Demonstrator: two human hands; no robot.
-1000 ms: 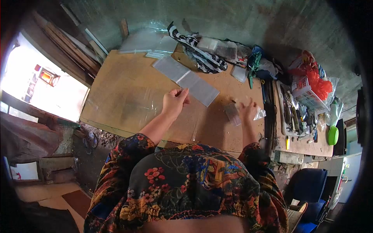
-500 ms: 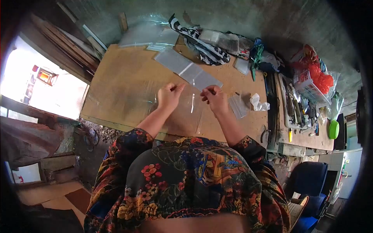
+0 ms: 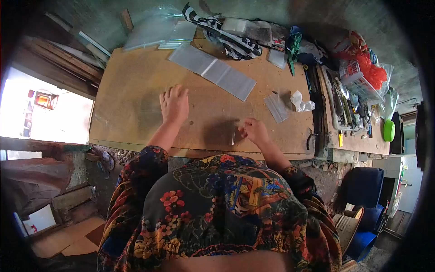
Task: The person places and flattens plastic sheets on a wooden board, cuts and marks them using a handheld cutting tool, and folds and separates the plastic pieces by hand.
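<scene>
Plastic strip [image 3: 219,76] lies on the worktop [image 3: 290,141] beyond the spread left grip [image 3: 174,106] and curled right grip [image 3: 254,131], whose hold I can't tell.

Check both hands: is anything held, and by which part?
The left hand, fingers extended over the board, grips nothing visible. The right hand is curled; whether it pinches anything, and where, cannot be told.
</scene>
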